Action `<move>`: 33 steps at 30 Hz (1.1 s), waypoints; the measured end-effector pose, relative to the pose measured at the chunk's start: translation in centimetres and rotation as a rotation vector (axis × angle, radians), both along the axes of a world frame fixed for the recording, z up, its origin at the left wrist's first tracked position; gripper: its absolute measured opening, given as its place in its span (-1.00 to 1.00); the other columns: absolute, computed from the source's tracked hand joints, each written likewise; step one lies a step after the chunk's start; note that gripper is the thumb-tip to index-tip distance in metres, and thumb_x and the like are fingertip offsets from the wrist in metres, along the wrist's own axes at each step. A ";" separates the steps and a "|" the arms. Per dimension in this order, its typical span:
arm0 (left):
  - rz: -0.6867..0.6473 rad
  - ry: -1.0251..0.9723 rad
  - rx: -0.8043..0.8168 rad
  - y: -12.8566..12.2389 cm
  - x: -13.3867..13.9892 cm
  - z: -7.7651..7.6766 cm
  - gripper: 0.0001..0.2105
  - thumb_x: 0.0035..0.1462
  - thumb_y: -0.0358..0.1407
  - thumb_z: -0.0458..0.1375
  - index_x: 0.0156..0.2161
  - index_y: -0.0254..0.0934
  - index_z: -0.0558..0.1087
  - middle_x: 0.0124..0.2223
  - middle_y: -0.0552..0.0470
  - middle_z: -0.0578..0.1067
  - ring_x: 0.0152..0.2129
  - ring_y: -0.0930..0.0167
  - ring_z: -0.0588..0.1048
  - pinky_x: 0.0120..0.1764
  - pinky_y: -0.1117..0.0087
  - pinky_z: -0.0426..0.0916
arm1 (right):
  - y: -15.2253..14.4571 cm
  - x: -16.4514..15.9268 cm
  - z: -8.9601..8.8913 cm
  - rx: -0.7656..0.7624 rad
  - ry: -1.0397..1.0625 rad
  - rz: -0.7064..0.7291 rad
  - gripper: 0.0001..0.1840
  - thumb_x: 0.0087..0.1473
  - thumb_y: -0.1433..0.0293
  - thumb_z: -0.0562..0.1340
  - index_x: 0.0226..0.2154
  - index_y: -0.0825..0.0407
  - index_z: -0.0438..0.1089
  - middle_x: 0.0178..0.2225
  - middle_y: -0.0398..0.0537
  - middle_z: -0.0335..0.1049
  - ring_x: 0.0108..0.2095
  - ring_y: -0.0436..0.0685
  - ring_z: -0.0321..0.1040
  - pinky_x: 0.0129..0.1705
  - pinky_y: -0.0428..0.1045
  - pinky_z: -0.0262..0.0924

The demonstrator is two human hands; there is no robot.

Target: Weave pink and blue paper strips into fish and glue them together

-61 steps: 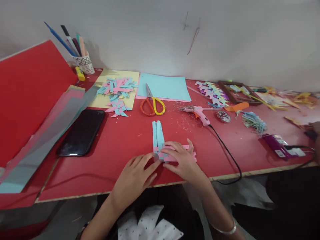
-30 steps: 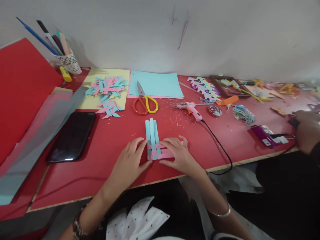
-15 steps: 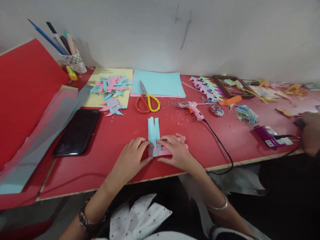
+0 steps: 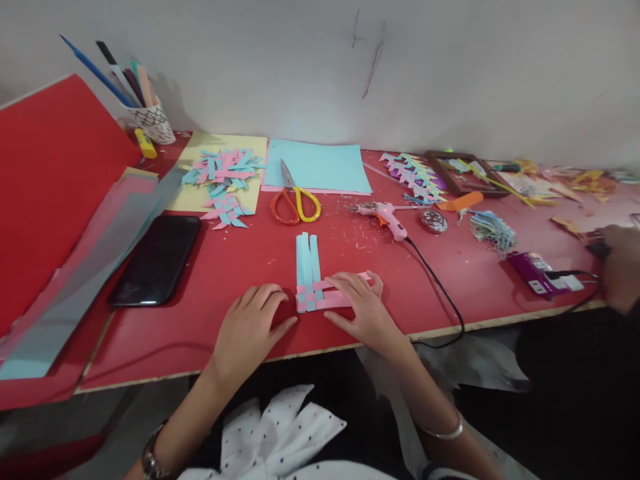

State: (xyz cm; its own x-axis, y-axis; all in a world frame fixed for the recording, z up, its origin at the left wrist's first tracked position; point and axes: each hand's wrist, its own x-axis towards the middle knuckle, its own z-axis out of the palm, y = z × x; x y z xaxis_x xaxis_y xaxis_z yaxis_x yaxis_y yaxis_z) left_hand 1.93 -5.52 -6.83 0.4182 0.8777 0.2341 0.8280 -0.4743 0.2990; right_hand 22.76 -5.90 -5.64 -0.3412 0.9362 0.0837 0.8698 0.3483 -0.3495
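Blue and pink paper strips (image 4: 310, 300) lie woven together in a small checked corner on the red table. Two blue strips (image 4: 307, 260) point away from me, and pink strips (image 4: 336, 298) run to the right. My right hand (image 4: 363, 307) lies over the pink strips, holding them between the fingers at the far side and the thumb at the near edge; it hides their right part. Just left of the weave, my left hand (image 4: 253, 320) rests open, thumb and fingers apart, holding nothing.
Beyond the weave lie scissors (image 4: 295, 200) and a pink glue gun (image 4: 385, 215) with a black cord. A phone (image 4: 156, 260) is at the left, near a pile of woven paper pieces (image 4: 227, 170). At far right, another person's hand (image 4: 623, 267) is near a purple power strip (image 4: 540, 272).
My left hand has let go of the woven corner and drawn back to the left, uncovering it. My right hand has slid slightly right along the pink strips.
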 end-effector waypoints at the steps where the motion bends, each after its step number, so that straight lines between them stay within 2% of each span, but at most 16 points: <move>1: 0.008 0.002 0.013 -0.3 0.1 -0.1 -0.84 0.07 -0.22 0.08 -0.27 -0.25 0.37 -0.23 -0.04 0.47 -0.28 0.28 0.42 -0.29 0.28 0.34 | -0.1 -0.1 -0.1 -0.005 -0.005 -0.002 -0.58 0.07 0.19 0.07 -0.02 -0.05 0.20 -0.04 0.00 0.29 0.01 0.15 0.17 0.11 0.21 -0.32; 7: 0.001 -0.004 0.050 -0.9 0.6 -0.4 -0.88 0.07 -0.31 0.06 -0.26 -0.24 0.37 -0.24 -0.02 0.47 -0.31 0.31 0.42 -0.32 0.31 0.32 | -0.2 -0.6 -0.3 -0.027 -0.013 -0.018 -0.63 0.08 0.21 0.06 -0.04 -0.09 0.23 -0.05 -0.01 0.29 0.00 0.17 0.18 0.11 0.26 -0.34; 14: 0.002 0.020 0.119 -0.9 0.5 -0.7 -0.82 0.09 -0.30 0.04 -0.20 -0.28 0.38 -0.25 -0.04 0.46 -0.33 0.32 0.41 -0.32 0.32 0.32 | -0.2 -0.7 -0.2 -0.022 -0.032 -0.028 -0.65 0.06 0.22 0.08 -0.06 -0.12 0.25 -0.06 -0.04 0.29 -0.01 0.17 0.18 0.10 0.25 -0.28; 19: -0.020 0.039 0.155 -0.9 0.6 -0.7 -0.79 0.08 -0.36 0.02 -0.16 -0.29 0.40 -0.27 -0.05 0.46 -0.35 0.33 0.41 -0.34 0.33 0.32 | -0.2 -0.6 -0.4 0.012 -0.036 -0.046 -0.61 0.03 0.19 0.10 -0.06 -0.13 0.25 0.01 0.00 0.22 0.06 0.21 0.10 0.10 0.27 -0.28; 33: -0.057 0.021 0.070 -0.7 0.9 -0.5 -0.71 0.08 -0.39 -0.01 -0.08 -0.21 0.37 -0.21 -0.05 0.41 -0.30 0.33 0.38 -0.30 0.30 0.33 | -0.1 -0.5 -0.7 0.018 0.016 -0.021 -0.65 0.04 0.22 0.10 -0.10 -0.05 0.27 -0.05 0.02 0.30 0.00 0.19 0.18 0.11 0.28 -0.36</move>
State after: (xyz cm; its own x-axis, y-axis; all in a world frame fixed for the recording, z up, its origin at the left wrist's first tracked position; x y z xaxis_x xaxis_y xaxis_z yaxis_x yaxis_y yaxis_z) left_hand 2.87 -6.23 -7.37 0.4723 0.8343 0.2845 0.8049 -0.5398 0.2466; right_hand 22.26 -6.00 -6.35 -0.3196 0.9416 0.1059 0.8716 0.3359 -0.3571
